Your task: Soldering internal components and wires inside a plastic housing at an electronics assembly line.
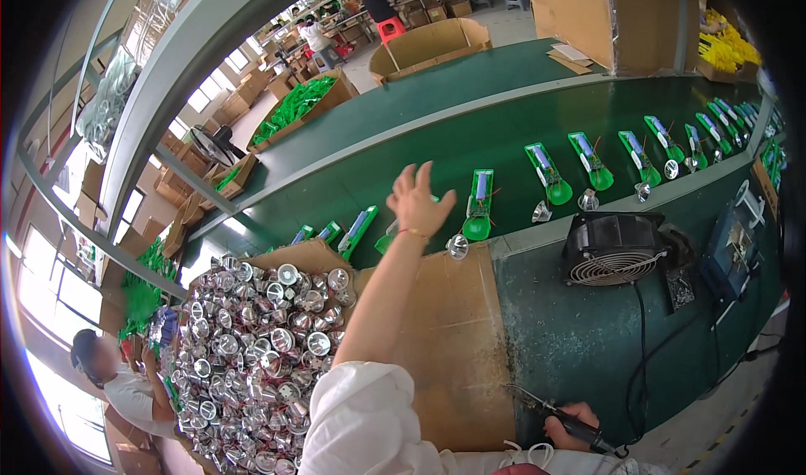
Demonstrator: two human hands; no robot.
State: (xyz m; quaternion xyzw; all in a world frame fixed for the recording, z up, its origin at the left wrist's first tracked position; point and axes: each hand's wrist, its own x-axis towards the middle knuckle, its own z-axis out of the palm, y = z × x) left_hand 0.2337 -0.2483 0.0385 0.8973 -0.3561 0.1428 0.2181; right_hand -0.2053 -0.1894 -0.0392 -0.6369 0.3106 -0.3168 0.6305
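My left hand [422, 202] reaches over the dark green belt [336, 185] with its fingers spread and nothing in them. A green plastic housing [386, 241] lies partly hidden behind that hand. Just to the right is another green housing [476, 227] with a blue-violet battery and red wires. Beside it, at the belt's near edge, rests a silver reflector cup [457, 246]. Low in the view, my right hand [573, 425] is closed round the dark handle of a soldering iron [558, 414]. Its thin metal tip points left, over the edge of the cardboard sheet [453, 324].
Many reflector cups [252, 349] fill a cardboard box at left. More green housings [592, 162] line the belt to the right. A black fan [617, 252] and a blue metal device [730, 252] stand on the bench. A co-worker [126, 383] sits at far left.
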